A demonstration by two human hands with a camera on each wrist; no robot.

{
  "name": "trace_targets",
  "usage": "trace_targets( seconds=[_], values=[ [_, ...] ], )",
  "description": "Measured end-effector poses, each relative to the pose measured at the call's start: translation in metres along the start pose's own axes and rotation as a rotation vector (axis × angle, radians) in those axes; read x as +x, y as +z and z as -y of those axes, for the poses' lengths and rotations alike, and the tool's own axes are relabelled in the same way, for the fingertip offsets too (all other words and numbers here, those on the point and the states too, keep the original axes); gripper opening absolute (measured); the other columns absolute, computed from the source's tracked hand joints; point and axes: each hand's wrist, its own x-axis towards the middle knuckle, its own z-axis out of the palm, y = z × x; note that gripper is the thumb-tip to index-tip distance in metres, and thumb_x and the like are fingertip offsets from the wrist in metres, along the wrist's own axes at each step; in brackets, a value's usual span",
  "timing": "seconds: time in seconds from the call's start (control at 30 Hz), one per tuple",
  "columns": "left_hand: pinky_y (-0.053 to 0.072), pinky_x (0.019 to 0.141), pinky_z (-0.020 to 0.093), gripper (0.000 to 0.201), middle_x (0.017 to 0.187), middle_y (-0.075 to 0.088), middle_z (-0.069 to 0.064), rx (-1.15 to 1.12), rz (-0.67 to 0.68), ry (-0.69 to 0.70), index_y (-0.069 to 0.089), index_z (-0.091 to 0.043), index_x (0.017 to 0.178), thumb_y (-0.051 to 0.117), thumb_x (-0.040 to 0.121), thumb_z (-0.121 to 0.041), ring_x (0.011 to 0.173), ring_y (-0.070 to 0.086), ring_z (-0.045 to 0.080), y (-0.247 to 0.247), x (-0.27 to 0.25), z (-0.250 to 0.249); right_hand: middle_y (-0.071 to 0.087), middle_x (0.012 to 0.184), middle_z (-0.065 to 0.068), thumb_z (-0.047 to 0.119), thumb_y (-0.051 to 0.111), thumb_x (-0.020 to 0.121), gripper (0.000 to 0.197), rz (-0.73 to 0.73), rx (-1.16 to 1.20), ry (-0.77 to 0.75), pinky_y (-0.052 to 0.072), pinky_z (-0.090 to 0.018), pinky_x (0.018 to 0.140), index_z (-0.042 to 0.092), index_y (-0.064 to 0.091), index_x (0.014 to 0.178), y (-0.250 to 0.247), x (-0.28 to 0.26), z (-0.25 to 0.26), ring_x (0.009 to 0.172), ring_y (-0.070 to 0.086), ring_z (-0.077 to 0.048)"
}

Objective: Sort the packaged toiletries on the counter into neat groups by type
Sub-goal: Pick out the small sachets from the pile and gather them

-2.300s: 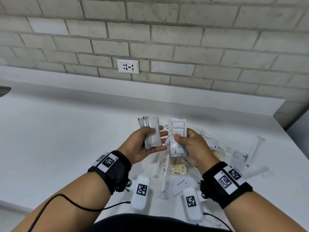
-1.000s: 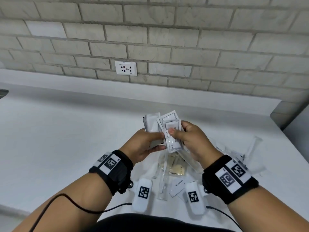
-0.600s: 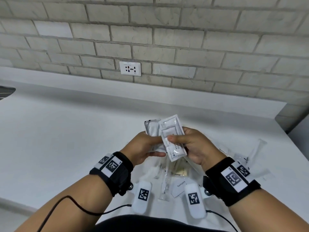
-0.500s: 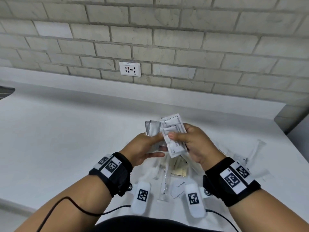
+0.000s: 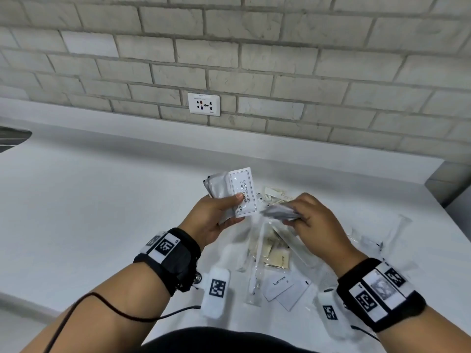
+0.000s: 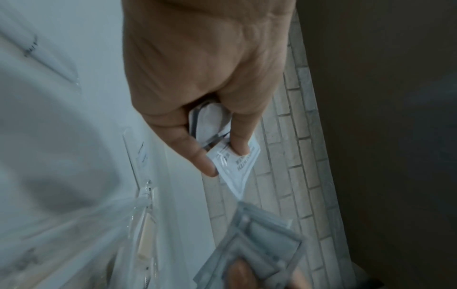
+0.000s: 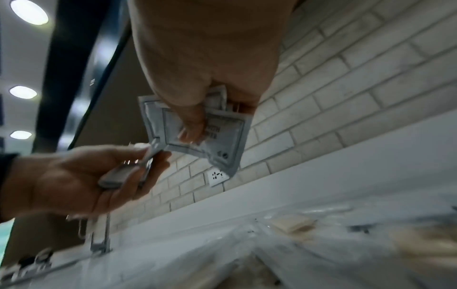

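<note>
From the head camera, two forearms with black wrist straps reach over a white bench (image 5: 102,200) set against a pale brick wall with a white wall socket (image 5: 204,104). The left hand (image 5: 214,220) holds up a small stack of white sachets (image 5: 229,192), thumb pressed on the front one, which reads "shampoo with conditioner". Just beside it, the right hand (image 5: 311,220) pinches a few more sachets (image 5: 280,212), held nearly flat and blurred. Below both hands, a loose pile of clear packets (image 5: 272,250) lies on the bench, some with beige contents. Nearer the body lies a white packet marked "Toothpaste" (image 5: 279,285).

From the left wrist camera, the left hand's (image 6: 205,68) grip is narrow: thumb and fingers pinch the stack of sachets (image 6: 235,164) between them. The right hand's sachets (image 6: 257,252) appear blurred at the bottom edge.

From the right wrist camera, the right hand (image 7: 205,58) clamps its sachets (image 7: 217,136) under the thumb, again a narrow grip. The left hand (image 7: 81,176) comes in from the left side, its stack (image 7: 123,174) seen edge-on. The pile of packets (image 7: 321,244) on the bench is blurred below.
</note>
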Motion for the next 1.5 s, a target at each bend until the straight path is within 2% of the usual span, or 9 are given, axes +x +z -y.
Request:
trace_targets(
  seconds=[0.2,0.53,0.7,0.87,0.97,1.03,1.17,1.33,1.5],
  values=[
    [0.06,0.073,0.033,0.022,0.105,0.072,0.012,0.03,0.068,0.013,0.069,-0.006,0.106,0.067,0.084,-0.008,0.087,0.071,0.022,0.016,-0.004,0.007,0.074,0.1,-0.012,0.002,0.066,0.084,0.023,0.05,0.948,0.438,0.056,-0.041,0.082,0.012,0.07,0.104,-0.007,0.019,0.025,0.091,0.071,-0.029],
    [0.057,0.08,0.042,0.028,0.111,0.071,0.009,-0.026,0.268,-0.141,0.063,-0.01,0.119,0.046,0.097,-0.015,0.096,0.07,0.026,0.0,-0.013,-0.005,0.071,0.097,-0.02,0.001,0.07,0.073,0.041,-0.005,1.292,0.671,0.058,-0.039,0.065,0.0,0.062,0.114,0.005,0.029,0.022,0.081,0.071,-0.032],
    [0.06,0.064,0.031,0.029,0.1,0.073,0.006,0.171,0.251,-0.083,0.068,-0.01,0.104,0.062,0.082,-0.028,0.087,0.071,0.017,0.005,-0.016,-0.002,0.069,0.105,-0.028,-0.003,0.078,0.061,0.045,0.327,1.119,0.608,0.055,-0.051,0.084,-0.001,0.069,0.105,0.009,0.029,0.037,0.094,0.067,-0.04],
    [0.06,0.063,0.028,0.082,0.105,0.071,0.016,0.078,0.241,-0.24,0.065,-0.004,0.112,0.033,0.08,-0.072,0.092,0.071,0.026,0.002,-0.008,-0.01,0.066,0.084,0.0,-0.007,0.072,0.072,0.034,-0.071,0.619,0.063,0.049,-0.031,0.077,0.023,0.071,0.088,-0.004,0.038,0.034,0.079,0.062,-0.014],
    [0.059,0.072,0.031,0.04,0.092,0.073,0.007,0.017,0.226,-0.19,0.067,-0.008,0.103,0.06,0.083,-0.042,0.084,0.072,0.02,0.002,-0.008,-0.015,0.06,0.084,0.002,-0.004,0.067,0.069,0.045,-0.069,-0.142,-0.515,0.035,-0.029,0.073,0.031,0.074,0.096,-0.008,0.039,0.019,0.084,0.05,-0.017],
    [0.06,0.068,0.028,0.014,0.088,0.074,0.003,0.053,0.21,-0.139,0.068,-0.011,0.098,0.064,0.085,-0.016,0.078,0.071,0.015,0.004,-0.008,-0.015,0.064,0.086,0.002,0.003,0.069,0.073,0.038,-0.036,-0.374,-0.643,0.03,-0.028,0.074,0.027,0.076,0.102,-0.004,0.033,0.011,0.085,0.048,-0.019],
    [0.059,0.064,0.028,0.016,0.091,0.074,0.005,0.003,0.108,-0.075,0.068,-0.011,0.101,0.064,0.086,-0.007,0.076,0.072,0.016,0.002,-0.003,-0.012,0.062,0.088,0.001,0.007,0.051,0.077,0.035,-0.014,-0.222,-0.463,0.04,-0.03,0.071,0.016,0.073,0.102,0.003,0.016,-0.002,0.084,0.048,-0.016],
    [0.058,0.065,0.027,0.014,0.089,0.072,0.004,0.056,0.036,0.006,0.068,-0.011,0.099,0.067,0.085,-0.008,0.074,0.071,0.016,-0.006,0.001,-0.008,0.061,0.09,0.014,0.006,0.065,0.086,0.035,0.163,0.282,0.205,0.042,-0.018,0.068,0.04,0.058,0.087,-0.011,0.006,0.001,0.081,0.057,0.004],
    [0.041,0.055,0.018,0.019,0.065,0.062,-0.008,0.706,0.187,0.068,0.067,-0.019,0.086,0.08,0.074,-0.015,0.058,0.055,0.005,0.0,-0.003,-0.021,0.052,0.097,0.002,0.004,0.074,0.08,0.032,0.408,0.268,0.089,0.045,-0.021,0.079,0.033,0.062,0.087,-0.042,0.037,0.029,0.091,0.056,-0.013]
  ],
)
